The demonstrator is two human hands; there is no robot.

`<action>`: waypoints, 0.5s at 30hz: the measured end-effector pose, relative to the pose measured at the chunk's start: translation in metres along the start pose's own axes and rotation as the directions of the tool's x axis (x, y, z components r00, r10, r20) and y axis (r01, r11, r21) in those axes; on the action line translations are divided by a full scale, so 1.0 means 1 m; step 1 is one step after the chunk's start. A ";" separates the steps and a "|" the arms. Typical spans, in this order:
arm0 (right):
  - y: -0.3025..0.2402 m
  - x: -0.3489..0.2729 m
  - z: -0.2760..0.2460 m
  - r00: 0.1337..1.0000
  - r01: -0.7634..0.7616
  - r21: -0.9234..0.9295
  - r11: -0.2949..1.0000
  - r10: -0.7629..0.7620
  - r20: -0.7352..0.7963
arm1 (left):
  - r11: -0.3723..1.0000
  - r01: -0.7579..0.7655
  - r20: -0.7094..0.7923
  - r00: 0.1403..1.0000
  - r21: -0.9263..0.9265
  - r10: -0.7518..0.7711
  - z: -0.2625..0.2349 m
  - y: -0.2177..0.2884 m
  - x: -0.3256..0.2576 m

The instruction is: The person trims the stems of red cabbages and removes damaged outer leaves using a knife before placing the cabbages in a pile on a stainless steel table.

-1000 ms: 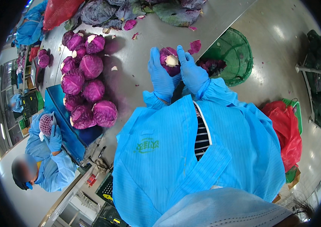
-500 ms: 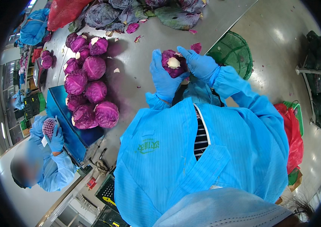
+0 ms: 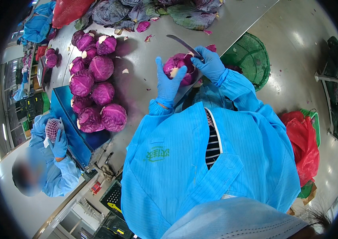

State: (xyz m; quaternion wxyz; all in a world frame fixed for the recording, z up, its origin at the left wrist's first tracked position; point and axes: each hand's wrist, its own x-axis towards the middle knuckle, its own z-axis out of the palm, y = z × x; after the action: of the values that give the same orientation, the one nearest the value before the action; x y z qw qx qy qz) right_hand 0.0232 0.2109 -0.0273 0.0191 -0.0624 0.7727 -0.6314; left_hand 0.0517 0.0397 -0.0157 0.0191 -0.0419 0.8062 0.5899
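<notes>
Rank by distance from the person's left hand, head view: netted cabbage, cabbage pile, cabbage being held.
Nearest first from the left hand, in the head view:
1. Held cabbage: in the hand's grasp, touching it.
2. Cabbage pile: on the table, to the hand's left.
3. Netted cabbage: farther left, beyond the pile, in the co-worker's hand.

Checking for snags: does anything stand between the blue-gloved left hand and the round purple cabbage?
Nothing visible does: the blue-gloved left hand holds the round purple cabbage. The curved metal knife, in the blue-gloved right hand, isn't between them.
</notes>
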 end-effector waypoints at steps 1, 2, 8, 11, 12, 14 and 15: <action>0.003 0.002 -0.001 1.000 0.011 -0.035 0.999 -0.011 0.003 | 0.996 0.089 0.000 0.996 -0.021 -0.089 -0.002 -0.001 0.003; 0.002 0.005 -0.001 1.000 0.020 -0.069 0.997 -0.019 0.011 | 0.982 0.182 -0.002 0.983 -0.042 -0.182 -0.003 -0.001 0.004; 0.005 0.036 -0.036 0.895 -0.385 0.405 0.829 0.443 -0.058 | 0.996 0.052 0.074 0.996 -0.066 -0.047 0.000 0.004 0.009; 0.023 0.017 -0.050 0.856 -0.354 0.404 0.844 0.466 -0.224 | 0.985 0.053 0.132 0.991 -0.166 -0.031 0.004 0.005 0.012; 0.033 0.007 -0.057 0.846 -0.333 0.404 0.852 0.460 -0.271 | 0.971 0.055 0.140 0.990 -0.234 -0.022 0.005 0.000 0.013; 0.056 -0.002 -0.078 0.750 -0.404 0.398 0.824 0.547 -0.371 | 0.943 0.073 0.149 0.988 -0.324 -0.025 0.009 -0.003 0.012; 0.066 -0.007 -0.090 0.799 -0.443 -0.011 0.896 0.390 -0.457 | 0.935 0.080 0.149 0.988 -0.345 -0.030 0.011 -0.001 0.014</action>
State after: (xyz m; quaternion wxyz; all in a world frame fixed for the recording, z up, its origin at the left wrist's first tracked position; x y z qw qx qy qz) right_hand 0.0158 0.3119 -0.0739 -0.0228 0.2536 0.7867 -0.5623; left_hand 0.0374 0.0489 -0.0210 0.0848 -0.0253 0.6835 0.7246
